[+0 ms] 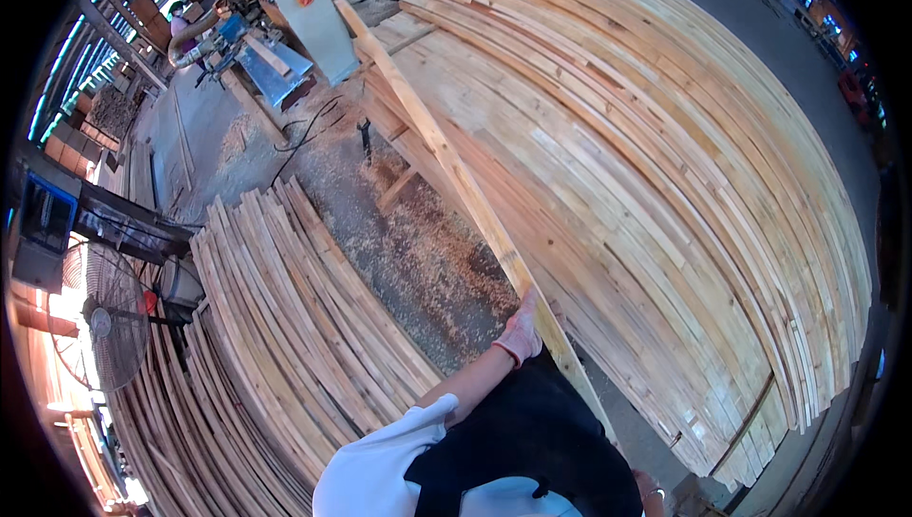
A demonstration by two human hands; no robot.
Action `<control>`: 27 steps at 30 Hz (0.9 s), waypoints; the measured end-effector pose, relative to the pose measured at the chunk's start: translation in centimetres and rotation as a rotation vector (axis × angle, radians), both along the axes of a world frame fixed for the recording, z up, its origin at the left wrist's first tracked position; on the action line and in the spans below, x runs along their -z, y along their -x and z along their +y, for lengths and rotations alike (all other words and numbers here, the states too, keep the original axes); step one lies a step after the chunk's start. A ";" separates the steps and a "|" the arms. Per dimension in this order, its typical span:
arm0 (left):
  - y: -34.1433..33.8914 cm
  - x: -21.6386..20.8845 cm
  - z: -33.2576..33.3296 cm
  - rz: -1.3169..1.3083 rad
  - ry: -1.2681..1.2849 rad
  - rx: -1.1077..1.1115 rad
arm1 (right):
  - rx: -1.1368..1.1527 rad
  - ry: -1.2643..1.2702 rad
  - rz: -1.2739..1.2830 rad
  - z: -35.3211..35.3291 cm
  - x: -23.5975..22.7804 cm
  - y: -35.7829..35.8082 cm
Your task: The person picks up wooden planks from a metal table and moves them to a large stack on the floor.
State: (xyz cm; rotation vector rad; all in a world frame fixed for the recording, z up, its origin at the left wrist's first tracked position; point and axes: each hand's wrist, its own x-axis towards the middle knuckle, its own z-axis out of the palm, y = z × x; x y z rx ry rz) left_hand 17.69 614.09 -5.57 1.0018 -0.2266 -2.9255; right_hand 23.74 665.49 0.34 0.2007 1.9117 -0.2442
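Gloved left hand [521, 332], fingers pressed together flat against a long pale plank [446, 161], which runs diagonally from the person's waist up over the big lumber stack [665, 184]. Right hand [652, 496] barely shows at the bottom edge; its fingers cannot be made out. Sawdust floor [418, 251] beside.

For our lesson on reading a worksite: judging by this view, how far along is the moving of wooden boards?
Done: a big stack of boards lies on the right, and a second pile on the left. In hand: the left hand, gloved, rests on one long board held at a slant above the sawdust-covered floor. The right hand shows only at the lower edge; its grip cannot be judged. Left: this board is not yet laid flat on either pile.
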 end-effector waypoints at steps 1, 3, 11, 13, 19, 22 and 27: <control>-0.4 -0.3 -0.5 0.029 -0.053 -0.040 | 0.000 0.002 -0.013 -0.2 0.3 0.4; -1.6 -0.6 -1.0 -0.066 0.019 -0.090 | -0.038 0.099 0.019 -0.8 0.8 1.4; -3.8 2.2 -1.6 -0.235 0.068 -0.392 | -0.336 -0.060 0.501 -1.8 0.5 6.6; -3.9 3.0 -1.8 -0.107 0.109 -0.435 | -0.398 0.103 0.515 -1.8 0.2 8.1; -5.6 1.9 2.1 -0.013 0.107 -0.375 | -0.329 0.270 0.111 -5.2 -1.9 11.3; -7.1 0.3 8.7 0.140 0.033 -0.050 | -0.160 0.423 -0.059 -8.8 -2.6 11.3; -7.4 -0.8 17.5 -0.078 0.136 0.188 | 0.105 0.765 -0.207 -10.8 -1.8 11.5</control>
